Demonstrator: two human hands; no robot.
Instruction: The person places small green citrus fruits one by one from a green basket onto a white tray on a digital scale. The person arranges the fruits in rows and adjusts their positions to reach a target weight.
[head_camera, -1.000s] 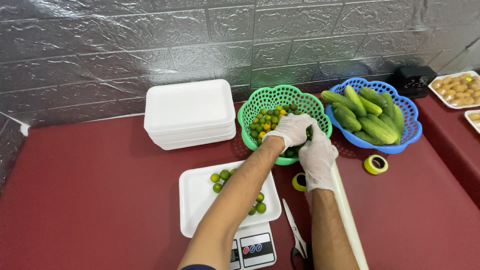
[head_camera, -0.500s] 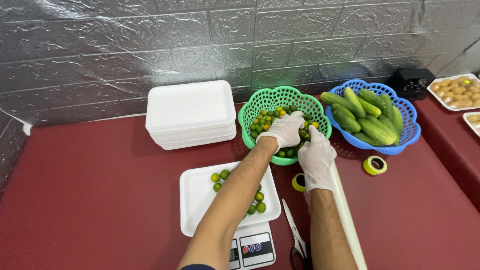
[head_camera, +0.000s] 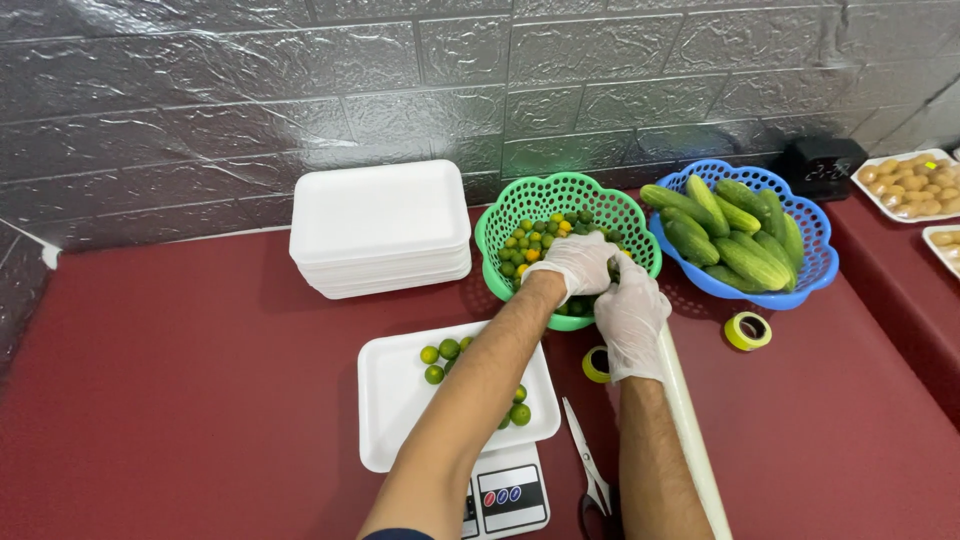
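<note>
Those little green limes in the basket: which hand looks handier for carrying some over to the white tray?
Probably the left hand: it lies on the limes in the green basket, and its arm already crosses the white tray. The right hand sits at the basket's near rim, farther from the tray.

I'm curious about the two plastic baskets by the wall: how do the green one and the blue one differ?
The green basket holds small round limes, mostly green with a few yellow; the blue basket holds long green cucumbers. Both gloved hands, left hand and right hand, reach into the green basket; no hand is at the blue basket. The green basket stands left of the blue one, nearer the stack of white trays. Both are round, perforated, scallop-rimmed baskets on the red table.
</note>
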